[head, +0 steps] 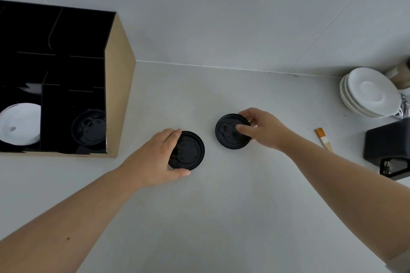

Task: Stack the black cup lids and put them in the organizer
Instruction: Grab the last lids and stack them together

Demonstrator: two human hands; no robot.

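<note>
Two black cup lids lie on the white counter. My left hand [158, 157] grips the left lid [190, 150] by its rim, thumb at its near edge and fingers over its far left edge. My right hand [259, 128] holds the right lid [229, 134], thumb on top and fingers curled around its far rim. The lids sit about a hand's width apart. The organizer [119, 86], a tan box with black compartments, stands at the left. A black lid [88, 127] rests in its front right compartment.
White lids [20, 124] fill the organizer's front left compartment. A stack of white saucers [368, 91] sits at the back right. A small orange-tipped brush [323, 138] and a black holder [388, 148] lie right of my right hand. The wall runs behind.
</note>
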